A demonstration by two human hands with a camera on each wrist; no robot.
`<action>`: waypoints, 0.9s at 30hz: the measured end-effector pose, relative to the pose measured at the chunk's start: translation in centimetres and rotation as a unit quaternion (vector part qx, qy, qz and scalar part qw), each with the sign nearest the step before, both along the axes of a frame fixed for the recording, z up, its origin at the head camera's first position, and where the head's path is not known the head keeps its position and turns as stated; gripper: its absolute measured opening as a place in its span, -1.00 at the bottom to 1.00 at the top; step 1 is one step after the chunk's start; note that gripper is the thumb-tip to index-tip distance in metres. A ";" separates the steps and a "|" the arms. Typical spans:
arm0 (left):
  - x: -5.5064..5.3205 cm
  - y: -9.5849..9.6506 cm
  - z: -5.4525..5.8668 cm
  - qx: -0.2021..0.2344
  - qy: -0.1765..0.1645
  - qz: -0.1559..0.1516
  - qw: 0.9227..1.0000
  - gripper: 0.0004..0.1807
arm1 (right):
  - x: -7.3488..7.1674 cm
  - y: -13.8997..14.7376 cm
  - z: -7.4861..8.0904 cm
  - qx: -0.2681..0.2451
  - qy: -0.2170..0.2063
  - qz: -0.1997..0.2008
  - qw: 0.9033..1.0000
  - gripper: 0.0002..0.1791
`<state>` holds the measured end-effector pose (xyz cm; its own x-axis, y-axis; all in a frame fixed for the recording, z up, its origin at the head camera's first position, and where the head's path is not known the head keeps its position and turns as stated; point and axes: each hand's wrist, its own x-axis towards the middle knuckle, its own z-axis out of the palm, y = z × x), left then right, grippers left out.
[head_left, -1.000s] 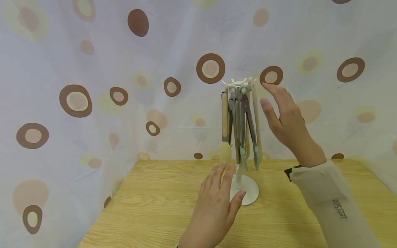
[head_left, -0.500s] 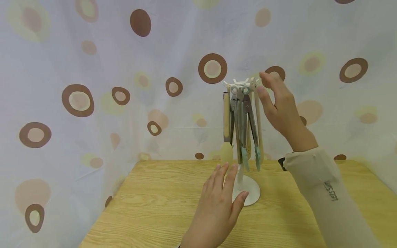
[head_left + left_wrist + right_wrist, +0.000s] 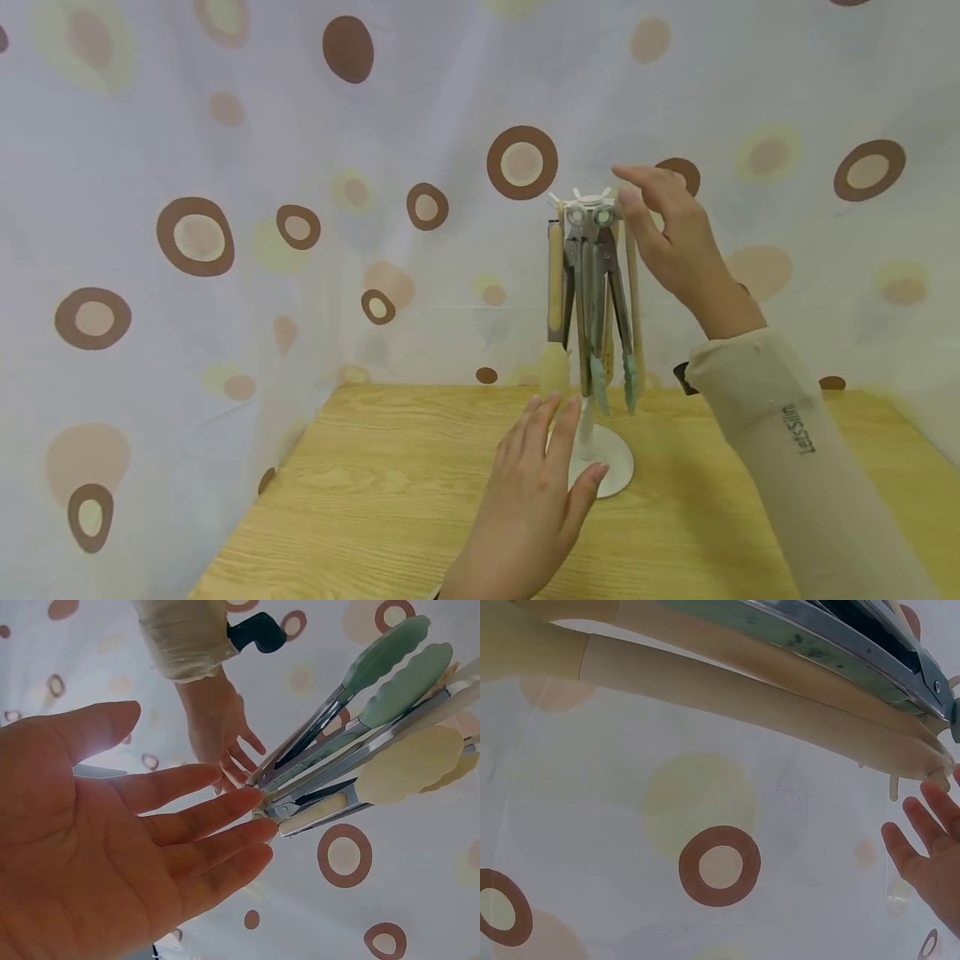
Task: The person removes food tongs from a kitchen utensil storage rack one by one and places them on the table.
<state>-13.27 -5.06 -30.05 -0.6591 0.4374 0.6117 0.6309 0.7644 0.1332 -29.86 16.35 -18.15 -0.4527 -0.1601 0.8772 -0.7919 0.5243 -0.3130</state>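
A white rotating-style utensil stand (image 3: 611,467) with hooks round its top holds several hanging kitchen tools. Teal-tipped tongs (image 3: 630,379) hang at the front, and tongs with pale yellow heads (image 3: 556,367) on the left. On the right side hangs a beige-handled utensil (image 3: 634,308). My right hand (image 3: 678,242) is raised beside the hooks, index finger and thumb apart, the thumb tip overlapping the utensil's top end. Fingers spread, my left hand (image 3: 525,492) is low in front of the stand, its fingertips just below the yellow heads in the head view.
The stand's base rests on a wood-grain table (image 3: 375,467). Behind and to the left hangs a pale curtain (image 3: 450,83) with brown and yellow circles. A beige sleeve (image 3: 787,442) covers the right forearm.
My right hand has moved left and slightly up, to the hooks at the stand's top right. My left hand keeps its place before the stand. The head view has shifted slightly.
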 end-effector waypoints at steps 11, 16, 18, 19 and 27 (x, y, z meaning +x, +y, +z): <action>-0.1 0.2 0.0 -0.001 0.012 -0.001 1.000 -0.42 | -0.8 0.4 0.2 -0.006 -0.095 0.008 0.995 -0.50; -0.1 0.2 0.0 -0.003 0.010 -0.001 1.000 -0.42 | -0.9 0.4 0.3 -0.003 -0.117 0.006 0.993 -0.48; -0.1 0.2 0.0 -0.004 0.007 -0.002 1.000 -0.42 | -0.7 0.4 0.5 -0.001 -0.129 0.003 0.992 -0.47; -0.1 0.2 -0.1 -0.005 0.009 -0.002 1.000 -0.42 | -0.7 0.4 0.5 0.001 -0.135 0.003 0.991 -0.47; -0.2 0.3 -0.1 -0.008 0.013 -0.003 1.000 -0.42 | -0.6 0.4 1.3 0.032 -0.159 -0.014 0.987 -0.49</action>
